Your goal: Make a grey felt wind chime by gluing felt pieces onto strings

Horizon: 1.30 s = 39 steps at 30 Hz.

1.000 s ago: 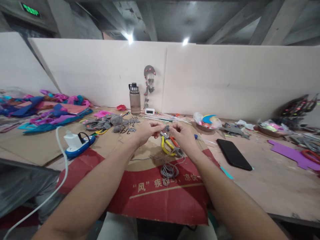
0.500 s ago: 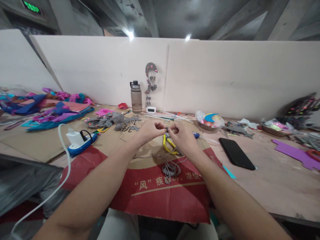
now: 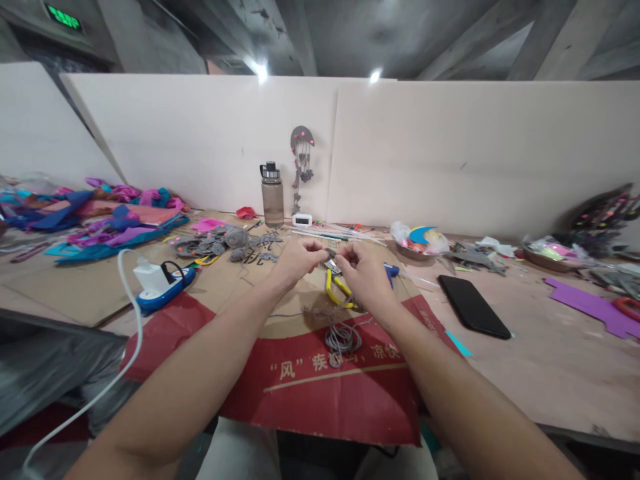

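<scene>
Between the pinched fingers of left hand (image 3: pixel 298 263) and right hand (image 3: pixel 367 272), the held grey piece (image 3: pixel 331 253) shows more than before, its handling apparently unfinished.

Matt grey yarn (image 3: pixel 343 339), creased printed cardboard (image 3: pixel 320 410), yellow plastic handles (image 3: pixel 329 289), smooth black phone (image 3: pixel 474 305), translucent bottle (image 3: pixel 273 203)

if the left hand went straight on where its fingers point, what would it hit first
Probably the right hand, which faces the left hand across the small grey piece held between them; exact depth is hard to judge.
</scene>
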Each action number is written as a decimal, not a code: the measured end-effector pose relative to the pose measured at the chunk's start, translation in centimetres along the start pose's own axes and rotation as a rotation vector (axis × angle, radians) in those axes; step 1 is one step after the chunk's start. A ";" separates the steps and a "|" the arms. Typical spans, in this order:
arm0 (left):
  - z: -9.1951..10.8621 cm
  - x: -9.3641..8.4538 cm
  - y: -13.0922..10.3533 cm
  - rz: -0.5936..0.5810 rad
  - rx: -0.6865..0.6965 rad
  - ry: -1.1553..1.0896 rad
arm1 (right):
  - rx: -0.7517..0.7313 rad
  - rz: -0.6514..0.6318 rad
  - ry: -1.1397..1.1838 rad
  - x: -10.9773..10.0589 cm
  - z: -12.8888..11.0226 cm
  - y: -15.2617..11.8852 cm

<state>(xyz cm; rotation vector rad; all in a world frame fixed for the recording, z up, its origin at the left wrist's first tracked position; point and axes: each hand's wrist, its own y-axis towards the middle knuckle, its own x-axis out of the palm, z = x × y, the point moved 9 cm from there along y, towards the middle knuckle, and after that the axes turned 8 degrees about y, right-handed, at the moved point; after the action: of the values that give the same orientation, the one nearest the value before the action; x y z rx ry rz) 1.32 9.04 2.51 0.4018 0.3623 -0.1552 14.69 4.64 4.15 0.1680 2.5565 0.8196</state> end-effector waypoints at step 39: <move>2.1 0.1 -1.2 0.127 0.080 0.018 | 0.210 0.157 0.160 -0.9 1.4 -0.1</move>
<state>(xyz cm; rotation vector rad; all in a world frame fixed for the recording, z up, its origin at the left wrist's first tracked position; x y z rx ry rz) 1.87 7.10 3.89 0.5037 0.3484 -0.0421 16.15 5.11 3.44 0.3875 2.8075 0.6410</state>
